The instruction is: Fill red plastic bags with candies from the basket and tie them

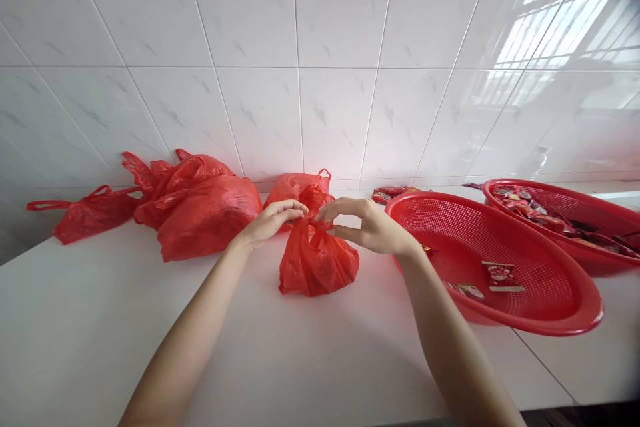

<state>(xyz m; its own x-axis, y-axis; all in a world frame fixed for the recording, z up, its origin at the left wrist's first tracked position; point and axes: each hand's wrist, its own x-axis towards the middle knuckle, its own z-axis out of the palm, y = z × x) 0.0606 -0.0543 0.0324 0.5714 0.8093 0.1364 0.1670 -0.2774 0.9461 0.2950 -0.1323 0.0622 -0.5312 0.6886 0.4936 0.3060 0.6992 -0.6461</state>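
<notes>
A small filled red plastic bag (317, 263) stands on the white counter (100, 320) in front of me. My left hand (274, 219) pinches the bag's gathered top from the left, fingers curled closed. My right hand (367, 225) grips the same top from the right, thumb and forefinger pinched on the handles. Both hands meet just above the bag.
More red bags (200, 210) lie at the back left, one (85, 213) furthest left, and another (295, 185) behind the held bag. Two red mesh baskets stand to the right, the near one (550, 307) holding a few small packets (501, 275), the far one (590, 203) holding several. The tiled wall stands close behind.
</notes>
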